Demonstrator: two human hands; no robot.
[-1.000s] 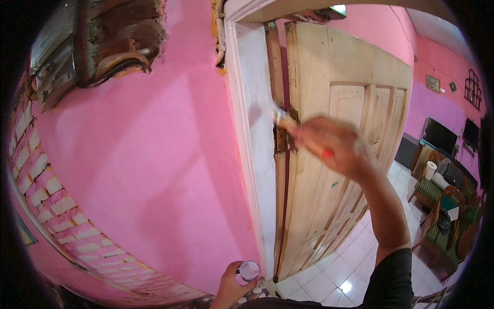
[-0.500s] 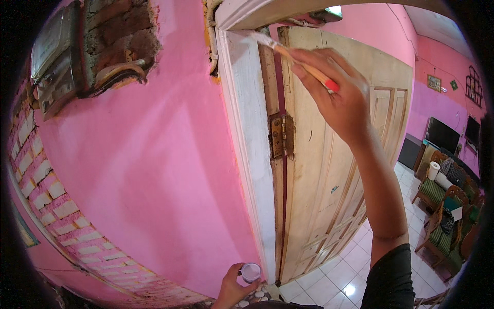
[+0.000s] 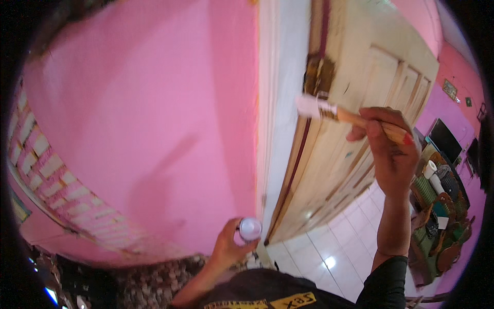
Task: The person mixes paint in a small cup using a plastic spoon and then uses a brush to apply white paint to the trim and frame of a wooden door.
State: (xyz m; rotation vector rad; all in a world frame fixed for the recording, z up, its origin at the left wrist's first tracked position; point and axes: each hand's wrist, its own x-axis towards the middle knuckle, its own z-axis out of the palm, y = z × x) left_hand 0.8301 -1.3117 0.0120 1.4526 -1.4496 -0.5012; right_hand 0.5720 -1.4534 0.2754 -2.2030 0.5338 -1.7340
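Note:
A paintbrush point(image 3: 350, 117) with a wooden, red-tipped handle is held in my right hand point(image 3: 393, 149), fingers closed round the handle. Its bristles are coated in pale paint and point left, in front of the door hinge side. My left hand point(image 3: 231, 239) grips a small round cup point(image 3: 250, 228) of pale paint low down, by the foot of the door frame. The door frame point(image 3: 288, 108) is whitish along its face. Beside it the bare wooden door point(image 3: 355, 77) hangs on a rusty hinge point(image 3: 319, 74).
A pink wall point(image 3: 170, 118) fills the left, with a brick-patterned strip point(image 3: 51, 175) along its edge. Pebbled ground point(image 3: 154, 283) lies below it. Past the door are a white tiled floor point(image 3: 329, 247), green cushioned chairs point(image 3: 427, 247) and a dark television point(image 3: 445, 139).
My right hand has come down from the top of the frame with the paintbrush, toward hinge height. The view has tilted downward. My left hand still holds the cup.

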